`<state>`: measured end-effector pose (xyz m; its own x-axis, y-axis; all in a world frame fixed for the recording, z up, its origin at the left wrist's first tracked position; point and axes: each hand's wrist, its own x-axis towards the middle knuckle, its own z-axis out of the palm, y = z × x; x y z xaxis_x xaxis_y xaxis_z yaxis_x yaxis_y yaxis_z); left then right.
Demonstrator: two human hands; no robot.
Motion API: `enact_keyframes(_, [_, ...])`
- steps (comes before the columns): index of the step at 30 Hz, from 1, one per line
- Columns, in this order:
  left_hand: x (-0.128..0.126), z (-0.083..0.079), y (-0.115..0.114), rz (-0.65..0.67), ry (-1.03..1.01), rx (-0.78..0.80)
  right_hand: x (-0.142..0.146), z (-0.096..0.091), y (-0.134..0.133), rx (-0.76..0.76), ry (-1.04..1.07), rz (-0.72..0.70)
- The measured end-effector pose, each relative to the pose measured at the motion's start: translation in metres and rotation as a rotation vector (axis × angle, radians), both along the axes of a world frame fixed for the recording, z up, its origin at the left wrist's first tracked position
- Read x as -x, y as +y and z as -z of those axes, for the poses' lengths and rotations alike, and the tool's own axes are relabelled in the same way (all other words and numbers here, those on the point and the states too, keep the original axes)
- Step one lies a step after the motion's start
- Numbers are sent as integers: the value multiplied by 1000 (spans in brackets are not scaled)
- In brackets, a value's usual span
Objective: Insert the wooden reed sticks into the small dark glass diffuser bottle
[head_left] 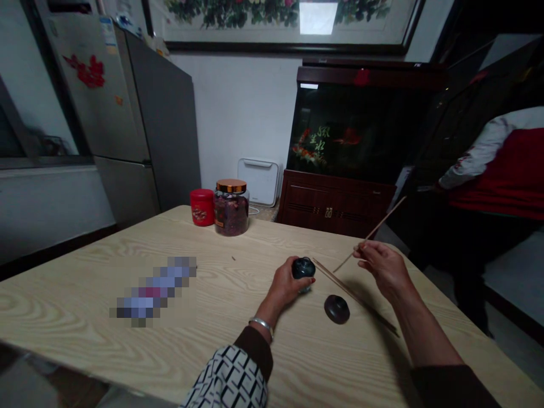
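On the desk [76, 306], the left hand [283, 283] grips closed around a small dark pot [303, 268]. Just right lie a round dark lid [336, 309] and a long stick [355, 297], running diagonally toward the lower right, between both hands. Above, the right hand [382, 269] pinches a thin stick [369, 235], tilted upward.

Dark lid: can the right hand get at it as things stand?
Probably yes: the right hand is close to the lid, with only a long stick lying between them, easy to pass over, though that hand holds a thin stick.
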<state>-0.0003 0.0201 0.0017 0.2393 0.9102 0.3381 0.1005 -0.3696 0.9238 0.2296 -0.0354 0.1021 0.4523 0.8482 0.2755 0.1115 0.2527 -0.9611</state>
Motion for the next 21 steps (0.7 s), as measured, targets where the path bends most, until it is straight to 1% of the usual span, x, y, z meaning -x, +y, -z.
enact_keyframes(1, [0,0,0,3,-4,1,10,-5,3,-57,85,1])
enact_keyframes(3, [0,-1,0,4,-2,0,29,-10,12,-144,166,-9])
enact_keyframes(5, [0,-1,0,-5,10,-3,43,-10,21,-202,164,-12])
enact_keyframes(8, [0,0,1,-4,11,-2,54,-3,33,-251,81,-26])
enact_keyframes(14, [-1,-1,1,15,6,-3,61,9,37,-237,-86,-93])
enact_keyframes(21, [-2,2,4,6,7,-11,74,28,40,-159,-137,-167])
